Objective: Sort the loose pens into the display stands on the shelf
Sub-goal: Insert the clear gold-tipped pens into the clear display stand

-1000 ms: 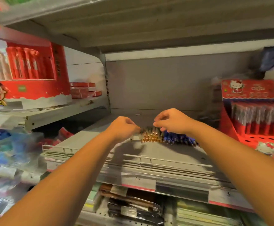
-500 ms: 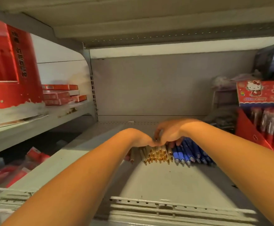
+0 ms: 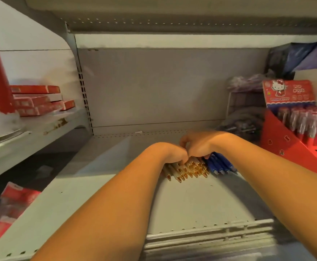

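The fingers [image 3: 181, 159] of the left hand [image 3: 169, 153] are curled tight and bent down onto the upper ends of a row of pale pens [image 3: 188, 169]. Whether they pinch a pen or only rest on the row, I cannot tell. The right hand [image 3: 201, 146] sits knuckle to knuckle against the left one. Its fingers [image 3: 185, 141] are also curled over the pens, blurred, and what they grip, if anything, is hidden under the palm.

The pale pens lie side by side on the grey shelf [image 3: 191, 204], their cream barrels ending in clear amber-gold tips that point toward the camera. Just beside them, touching on the right, lies a smaller row of blue pens [image 3: 219, 165] with dark blue barrels and pale tips, partly under the right wrist. Both rows lie loose on the shelf, near its middle, well apart from the front rail [image 3: 210, 236].

At the right end of the shelf stands a red display stand [image 3: 289, 147] with round holes in its sloped face. Upright red and clear pens [image 3: 308, 121] fill its back rows, under a cartoon cat header card [image 3: 287, 93]. On the neighbouring shelf to the left lie stacked red boxes [image 3: 37, 100].
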Demonstrator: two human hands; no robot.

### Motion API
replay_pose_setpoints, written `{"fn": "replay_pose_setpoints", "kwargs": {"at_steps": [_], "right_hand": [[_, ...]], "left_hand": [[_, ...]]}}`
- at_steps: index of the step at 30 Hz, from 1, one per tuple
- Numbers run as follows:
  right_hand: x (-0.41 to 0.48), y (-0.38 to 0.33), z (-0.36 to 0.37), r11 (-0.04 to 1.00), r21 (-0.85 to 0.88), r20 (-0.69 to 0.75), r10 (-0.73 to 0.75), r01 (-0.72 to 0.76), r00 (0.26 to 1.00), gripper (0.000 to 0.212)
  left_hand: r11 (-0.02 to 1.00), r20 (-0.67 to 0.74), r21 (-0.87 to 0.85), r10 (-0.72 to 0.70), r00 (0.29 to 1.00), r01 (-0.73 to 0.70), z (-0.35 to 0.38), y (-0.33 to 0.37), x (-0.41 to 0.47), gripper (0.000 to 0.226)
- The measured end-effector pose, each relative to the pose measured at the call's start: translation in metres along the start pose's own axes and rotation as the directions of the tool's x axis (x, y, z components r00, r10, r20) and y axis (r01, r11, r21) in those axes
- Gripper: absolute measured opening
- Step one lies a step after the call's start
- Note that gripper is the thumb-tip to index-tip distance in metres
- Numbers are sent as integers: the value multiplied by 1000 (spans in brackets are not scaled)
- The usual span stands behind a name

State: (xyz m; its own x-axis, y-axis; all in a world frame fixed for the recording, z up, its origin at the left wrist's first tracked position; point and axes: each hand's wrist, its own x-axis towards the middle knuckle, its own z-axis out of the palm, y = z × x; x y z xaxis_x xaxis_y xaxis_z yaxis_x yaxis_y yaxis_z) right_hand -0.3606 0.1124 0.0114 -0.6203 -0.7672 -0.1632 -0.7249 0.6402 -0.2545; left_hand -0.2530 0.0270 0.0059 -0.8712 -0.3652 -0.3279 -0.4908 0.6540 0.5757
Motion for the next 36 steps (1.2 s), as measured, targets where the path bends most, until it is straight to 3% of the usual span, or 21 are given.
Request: {"fn": "replay_pose_setpoints", "kwargs": {"at_steps": [6,14,23,30,36], "right_hand": [[0,5,0,996,90,-66,-20,26,998,18],[-6,15,-7,963,260,-67,-60,75,996,10],[-12,14,-6,981,161,-18,-108,109,994,25],[-11,21,-10,982,150,-14,-115,116,993,27],[-14,18,-11,985,142,-26,-95,98,995,16]], "left_hand": [[998,1,64,28,1000,-28,1,1,0,18],[994,-36,86,-58,998,61,3,11,3,19],[973,-33,137,-182,983,185,2,22,1,12],[965,-73,194,-166,983,178,13,33,3,13],[948,-80,164,-262,962,272,4,28,6,13]]}}
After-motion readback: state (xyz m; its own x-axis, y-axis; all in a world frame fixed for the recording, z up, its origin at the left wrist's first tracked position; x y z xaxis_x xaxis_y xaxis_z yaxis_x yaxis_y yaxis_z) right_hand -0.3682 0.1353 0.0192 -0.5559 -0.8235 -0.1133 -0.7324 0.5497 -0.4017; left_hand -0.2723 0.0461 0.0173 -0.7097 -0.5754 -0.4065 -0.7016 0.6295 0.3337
